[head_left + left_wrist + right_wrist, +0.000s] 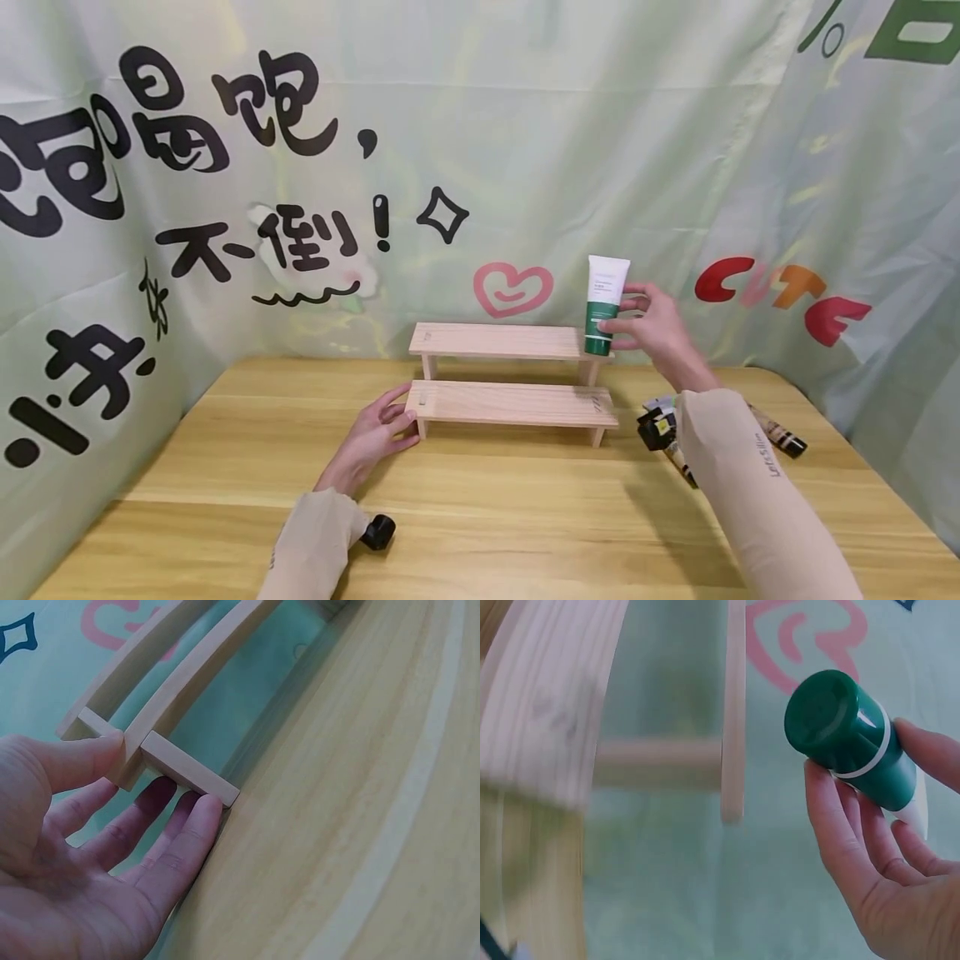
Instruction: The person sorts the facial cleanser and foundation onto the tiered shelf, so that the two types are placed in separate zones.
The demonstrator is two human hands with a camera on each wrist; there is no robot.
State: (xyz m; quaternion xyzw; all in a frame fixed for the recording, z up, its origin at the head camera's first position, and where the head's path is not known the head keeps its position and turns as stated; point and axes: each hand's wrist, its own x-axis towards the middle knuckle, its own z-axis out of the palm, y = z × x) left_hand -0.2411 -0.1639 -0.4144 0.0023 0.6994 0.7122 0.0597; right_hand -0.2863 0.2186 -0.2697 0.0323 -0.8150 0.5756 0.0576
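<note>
A white and green squeeze tube (604,305) is upright, cap down, in my right hand (654,330). Thumb and fingers pinch it around its green lower part, and in the head view it overlaps the right end of the upper step. The right wrist view shows the round green cap (825,712) apart from the step's edge. My left hand (375,429) grips the left end of a two-step wooden display stand (510,402). In the left wrist view its thumb (86,761) lies at the lower board's corner, with fingertips against the leg (191,769).
Right of the stand, partly hidden by my right sleeve (750,483), lie several tubes, one black-capped (787,437). A printed curtain (525,167) hangs close behind the wooden table (480,517). Black wrist cameras sit at the left cuff (378,532) and right cuff (657,428).
</note>
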